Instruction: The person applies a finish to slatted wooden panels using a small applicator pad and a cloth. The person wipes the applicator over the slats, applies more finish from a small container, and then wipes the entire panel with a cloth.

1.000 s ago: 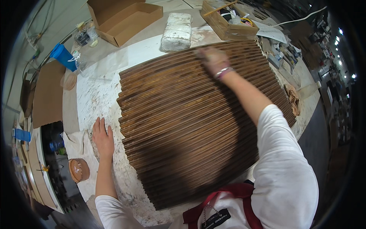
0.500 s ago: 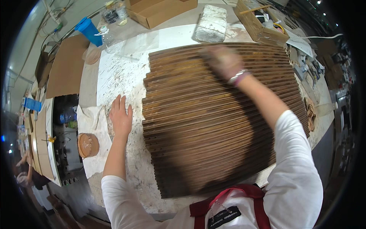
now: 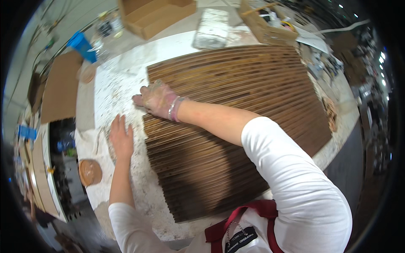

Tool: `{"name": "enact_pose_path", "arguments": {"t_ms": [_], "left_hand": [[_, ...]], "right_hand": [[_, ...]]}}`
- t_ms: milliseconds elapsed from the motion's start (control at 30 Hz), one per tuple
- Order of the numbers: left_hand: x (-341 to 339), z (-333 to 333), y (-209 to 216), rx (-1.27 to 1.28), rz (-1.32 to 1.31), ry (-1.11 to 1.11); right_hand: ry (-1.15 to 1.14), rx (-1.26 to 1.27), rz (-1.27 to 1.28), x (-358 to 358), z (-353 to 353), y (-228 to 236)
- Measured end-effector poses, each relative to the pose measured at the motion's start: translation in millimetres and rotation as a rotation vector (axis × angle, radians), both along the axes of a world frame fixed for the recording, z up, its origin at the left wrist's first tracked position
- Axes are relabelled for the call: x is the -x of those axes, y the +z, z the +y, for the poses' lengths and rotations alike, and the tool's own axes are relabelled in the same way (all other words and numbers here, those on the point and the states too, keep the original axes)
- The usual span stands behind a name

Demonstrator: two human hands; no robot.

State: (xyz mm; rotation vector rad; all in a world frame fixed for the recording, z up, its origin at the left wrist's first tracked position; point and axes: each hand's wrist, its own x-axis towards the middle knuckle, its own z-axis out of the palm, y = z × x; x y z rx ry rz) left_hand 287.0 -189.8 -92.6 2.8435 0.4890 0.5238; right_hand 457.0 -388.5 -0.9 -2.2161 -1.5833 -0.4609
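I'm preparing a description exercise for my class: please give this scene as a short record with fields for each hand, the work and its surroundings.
Work: long, narrow dark-brown wood-look strips, side by side
Right hand: in a stained pinkish glove, over the strips' left ends; grip unclear
Left hand: bare, palm down on the stained white tabletop, left of the strips
Far side: open brown cardboard box, white smeared rectangular block, brown box of mixed items
Left side: blue plastic cup, round brown tub on white cloth
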Motion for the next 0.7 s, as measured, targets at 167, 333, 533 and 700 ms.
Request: {"name": "enact_pose_path", "arguments": {"t_ms": [167, 333, 533, 700], "left_hand": [[7.8, -3.2, 5.0, -0.067, 0.009, 0.022], [-0.1, -6.9, 5.4, -0.056, 0.05, 0.034], [5.8, -1.6, 5.6, -0.051, 0.051, 0.013], [-3.8, -6.7, 2.9, -0.059, 0.05, 0.014]], "right_hand": [[-0.307, 0.065, 0.042, -61.0, -111.9, -4.5], [-0.564, 0.111, 0.075, -79.6, -184.6, 11.7], [-0.402, 0.087, 0.019, -64.3, -184.5, -4.3], [-0.979, 0.18, 0.072, -136.7, -342.8, 6.3]]}}
